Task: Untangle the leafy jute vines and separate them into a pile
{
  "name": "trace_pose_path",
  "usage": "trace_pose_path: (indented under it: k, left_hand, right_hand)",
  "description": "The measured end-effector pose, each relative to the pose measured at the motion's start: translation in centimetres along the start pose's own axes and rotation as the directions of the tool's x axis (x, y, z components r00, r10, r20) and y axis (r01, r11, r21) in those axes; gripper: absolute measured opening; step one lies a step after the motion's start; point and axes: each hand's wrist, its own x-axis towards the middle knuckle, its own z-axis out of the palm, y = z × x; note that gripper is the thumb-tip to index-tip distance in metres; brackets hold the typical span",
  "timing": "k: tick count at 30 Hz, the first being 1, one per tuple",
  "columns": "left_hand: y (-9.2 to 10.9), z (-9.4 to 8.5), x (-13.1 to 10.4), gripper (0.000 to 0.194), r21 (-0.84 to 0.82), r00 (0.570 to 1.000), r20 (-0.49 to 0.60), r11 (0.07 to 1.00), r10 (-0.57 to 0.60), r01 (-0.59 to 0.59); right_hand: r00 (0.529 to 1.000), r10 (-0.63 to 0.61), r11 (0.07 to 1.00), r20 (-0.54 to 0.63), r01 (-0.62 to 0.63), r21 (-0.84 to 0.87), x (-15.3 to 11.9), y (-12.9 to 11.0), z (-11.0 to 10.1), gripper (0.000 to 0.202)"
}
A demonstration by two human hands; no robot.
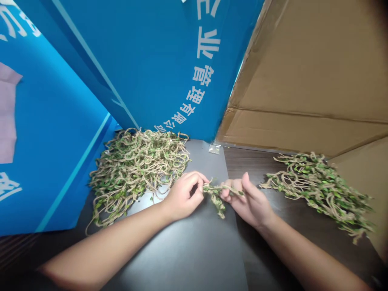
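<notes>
Between my two hands is a short bundle of leafy twine (217, 202), tan cord with small green leaves, one part hanging down. My left hand (186, 195) pinches its left end between thumb and fingertips. The other end lies across the curled fingers of my right hand (251, 201), whose thumb points up, away from the cord. A large tangled heap of similar leafy twine (142, 165) lies to the left, just beyond my left forearm. To the right of my right hand rests a smaller, flatter pile of leafy twine (321, 182).
A grey mat (182, 250) covers part of the dark wood-grain table (257, 250). Blue printed panels (145, 60) stand at the back and left. Brown cardboard panels (309, 64) rise at the right. A small clear packet (214, 149) lies near the back edge.
</notes>
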Motion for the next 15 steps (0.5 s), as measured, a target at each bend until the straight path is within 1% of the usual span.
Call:
trace_pose_path:
  k: [2,4,5,6,7,9,11,12,14,15]
  left_hand:
    - [0.0,0.1,0.0,0.014,0.001,1.0,-0.017,1.0,0.004,-0.004]
    - [-0.1,0.1,0.1,0.013,0.008,0.999,-0.029,1.0,0.017,-0.017]
    - [-0.1,0.1,0.1,0.013,0.011,0.999,-0.028,1.0,0.026,-0.026]
    - [-0.1,0.1,0.1,0.012,0.012,0.999,-0.02,0.999,0.034,-0.033]
    - [-0.1,0.1,0.0,0.012,0.009,0.999,-0.007,0.999,0.042,-0.042]
    - [0.0,0.1,0.0,0.011,-0.002,0.998,0.011,0.998,0.066,-0.066]
    - [0.2,0.2,0.0,0.012,-0.015,0.995,0.014,0.995,0.1,-0.1]
    - [0.3,0.2,0.0,0.013,-0.018,0.993,0.015,0.993,0.117,-0.117]
    - [0.3,0.1,0.1,0.014,-0.016,0.991,0.015,0.991,0.135,-0.135]
    - [0.3,0.1,0.1,0.014,-0.013,0.99,0.015,0.991,0.137,-0.137]
  right_hand:
    - [0.998,0.051,0.995,0.039,-0.047,-0.084,-0.4,-0.9,0.0,0.07]
    - [0.99,0.12,0.978,0.073,-0.105,-0.181,-1.1,-1.8,0.1,0.049]
    - [0.985,0.149,0.965,0.083,-0.127,-0.229,-1.5,-2.1,0.2,0.042]
    - [0.983,0.164,0.948,0.082,-0.134,-0.288,-2.0,-2.2,0.4,0.039]
    - [0.984,0.158,0.943,0.086,-0.125,-0.307,-2.3,-2.2,0.5,0.037]
    - [0.992,0.065,0.965,0.105,-0.036,-0.26,-2.9,-1.9,0.6,0.04]
    - [0.986,-0.028,0.983,0.163,0.057,-0.177,-3.2,-1.2,0.4,0.046]
    - [0.977,-0.043,0.985,0.208,0.076,-0.153,-3.2,-0.9,0.3,0.049]
    - [0.961,-0.009,0.981,0.275,0.062,-0.184,-3.2,-0.6,0.1,0.051]
    - [0.962,0.023,0.967,0.272,0.047,-0.249,-3.3,-0.5,0.1,0.048]
